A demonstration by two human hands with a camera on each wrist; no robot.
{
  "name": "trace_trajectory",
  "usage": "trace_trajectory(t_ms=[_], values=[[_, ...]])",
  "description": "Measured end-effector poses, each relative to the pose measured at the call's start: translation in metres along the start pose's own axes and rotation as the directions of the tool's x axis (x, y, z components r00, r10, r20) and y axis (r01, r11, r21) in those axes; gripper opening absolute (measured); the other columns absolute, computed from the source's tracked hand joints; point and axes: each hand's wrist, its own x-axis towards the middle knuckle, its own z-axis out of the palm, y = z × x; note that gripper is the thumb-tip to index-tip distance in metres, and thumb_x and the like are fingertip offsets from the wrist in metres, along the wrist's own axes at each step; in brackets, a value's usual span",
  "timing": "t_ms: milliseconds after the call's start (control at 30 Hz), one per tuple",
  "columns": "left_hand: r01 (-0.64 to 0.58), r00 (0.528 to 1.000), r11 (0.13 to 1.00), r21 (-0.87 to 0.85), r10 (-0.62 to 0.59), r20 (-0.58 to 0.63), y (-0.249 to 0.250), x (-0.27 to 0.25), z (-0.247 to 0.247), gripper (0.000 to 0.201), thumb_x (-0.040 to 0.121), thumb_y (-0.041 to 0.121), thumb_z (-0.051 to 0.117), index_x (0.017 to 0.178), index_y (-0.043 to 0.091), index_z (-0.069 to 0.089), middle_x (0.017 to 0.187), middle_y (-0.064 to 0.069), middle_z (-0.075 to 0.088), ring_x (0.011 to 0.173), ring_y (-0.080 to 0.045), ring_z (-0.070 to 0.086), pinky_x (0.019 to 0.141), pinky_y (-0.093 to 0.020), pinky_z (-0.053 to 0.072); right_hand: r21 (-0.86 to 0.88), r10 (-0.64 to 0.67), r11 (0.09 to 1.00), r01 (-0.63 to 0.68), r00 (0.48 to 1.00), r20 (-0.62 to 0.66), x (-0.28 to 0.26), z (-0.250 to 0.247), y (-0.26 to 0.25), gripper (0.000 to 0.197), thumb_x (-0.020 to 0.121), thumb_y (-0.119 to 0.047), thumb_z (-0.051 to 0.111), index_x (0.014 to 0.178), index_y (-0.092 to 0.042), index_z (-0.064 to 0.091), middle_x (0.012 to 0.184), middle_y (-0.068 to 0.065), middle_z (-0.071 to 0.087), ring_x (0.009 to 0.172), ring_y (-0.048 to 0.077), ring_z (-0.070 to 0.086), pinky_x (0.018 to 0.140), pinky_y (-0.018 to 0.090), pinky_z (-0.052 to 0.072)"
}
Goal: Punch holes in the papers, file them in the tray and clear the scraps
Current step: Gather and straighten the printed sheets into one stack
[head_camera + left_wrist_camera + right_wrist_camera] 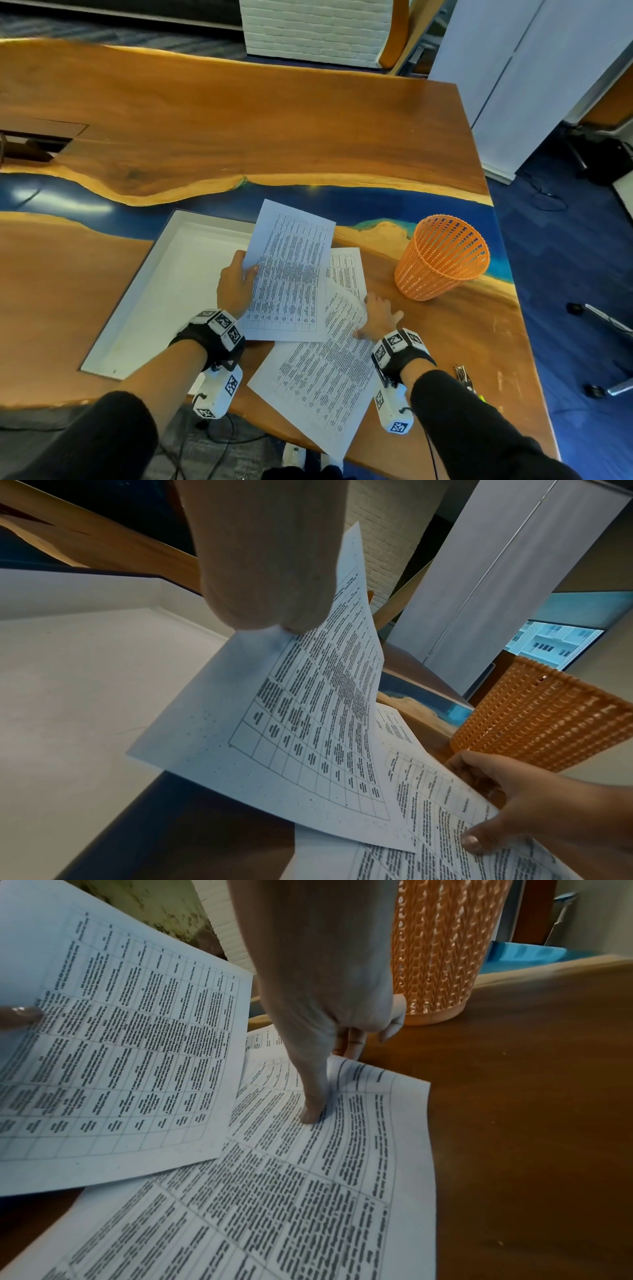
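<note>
My left hand (236,284) pinches the left edge of a printed sheet (291,274), thumb on top, and holds it lifted and tilted over the right rim of the white tray (154,291). In the left wrist view the held sheet (291,723) curves upward above the tray floor (85,696). My right hand (378,318) pinches the far edge of a second sheet (318,377) lying on the table. Its thumb (313,1110) presses on top of the second sheet (308,1191), with the fingers curled under the edge. A third sheet (347,270) lies partly beneath both.
An orange mesh basket (442,257) stands upright just right of the papers. A small metal punch (462,375) lies by the table's right edge, behind my right wrist. The tray floor shows no papers in it. A chair base stands on the blue floor at right.
</note>
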Motion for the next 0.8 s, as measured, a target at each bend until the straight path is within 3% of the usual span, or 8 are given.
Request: trace_trajectory(t_ms=[200,300,367,467,567,667,733,800], values=[[-0.009,1.0,1.0,0.01,0.009,0.013,-0.003,0.002,0.001,0.017,0.098,0.014,0.051,0.106,-0.001,0.049,0.096,-0.017,0.068,0.075,-0.032,0.065,0.06,-0.036,0.05,0.092,-0.112,0.99,0.11,0.993,0.018,0.004,-0.009,0.016,0.035,0.081,-0.01,0.066,0.114,-0.017,0.059,0.121,0.005,0.056,0.119,0.026,0.049,0.104,0.052,0.026],[-0.014,1.0,1.0,0.002,0.014,0.012,-0.001,0.005,0.001,0.018,0.098,0.013,0.05,0.11,-0.001,0.05,0.1,-0.017,0.068,0.078,-0.031,0.065,0.062,-0.036,0.05,0.084,-0.093,0.992,0.092,0.996,0.0,0.003,-0.021,0.027,0.029,0.088,-0.009,0.057,0.116,-0.015,0.062,0.123,0.005,0.057,0.118,0.027,0.048,0.101,0.048,0.023],[-0.015,1.0,1.0,-0.006,0.015,0.012,-0.001,0.007,0.0,0.02,0.098,0.015,0.05,0.112,0.0,0.05,0.104,-0.017,0.068,0.084,-0.032,0.067,0.069,-0.042,0.055,0.061,-0.101,0.993,0.102,0.995,-0.022,0.002,-0.03,0.034,0.026,0.088,-0.008,0.054,0.111,-0.015,0.064,0.117,0.006,0.058,0.116,0.027,0.047,0.096,0.044,0.025],[0.011,1.0,1.0,0.014,-0.011,-0.005,0.001,0.011,-0.002,0.022,0.099,0.017,0.049,0.112,0.001,0.049,0.103,-0.018,0.067,0.084,-0.034,0.066,0.071,-0.046,0.056,0.057,-0.132,0.989,0.133,0.991,-0.023,0.0,-0.04,0.047,0.021,0.085,-0.001,0.053,0.095,-0.014,0.067,0.094,0.002,0.055,0.102,0.024,0.049,0.086,0.041,0.028],[0.02,0.999,1.0,0.022,-0.019,-0.03,0.001,0.014,-0.004,0.022,0.099,0.018,0.048,0.114,0.002,0.049,0.102,-0.019,0.067,0.082,-0.035,0.066,0.071,-0.045,0.056,0.111,-0.225,0.968,0.227,0.974,-0.025,0.002,-0.049,0.062,0.019,0.081,0.003,0.058,0.083,-0.014,0.064,0.089,0.007,0.059,0.096,0.025,0.052,0.086,0.043,0.037],[0.009,1.0,1.0,0.006,-0.009,-0.019,0.001,0.015,-0.005,0.022,0.099,0.016,0.048,0.114,0.001,0.05,0.103,-0.019,0.067,0.082,-0.035,0.066,0.067,-0.038,0.054,0.265,-0.373,0.889,0.372,0.927,-0.051,-0.005,-0.062,0.062,0.003,0.085,0.0,0.061,0.082,0.001,0.063,0.083,0.011,0.06,0.082,0.024,0.053,0.072,0.027,0.038],[-0.002,1.0,0.999,-0.039,0.003,0.022,0.002,0.013,-0.003,0.023,0.098,0.016,0.05,0.113,-0.001,0.053,0.1,-0.019,0.067,0.08,-0.033,0.065,0.063,-0.03,0.048,0.316,-0.414,0.851,0.421,0.906,-0.093,-0.006,-0.071,0.05,0.018,0.089,-0.008,0.06,0.083,0.008,0.061,0.081,0.021,0.061,0.077,0.032,0.055,0.066,0.025,0.033],[-0.042,0.997,0.989,-0.142,0.051,0.061,0.007,0.01,0.0,0.044,0.096,0.037,0.049,0.115,-0.002,0.055,0.098,-0.015,0.067,0.08,-0.03,0.065,0.065,-0.027,0.046,0.328,-0.443,0.819,0.471,0.882,-0.162,-0.004,-0.08,0.035,0.025,0.091,-0.015,0.059,0.082,0.008,0.061,0.082,0.027,0.061,0.077,0.036,0.055,0.066,0.026,0.033]])
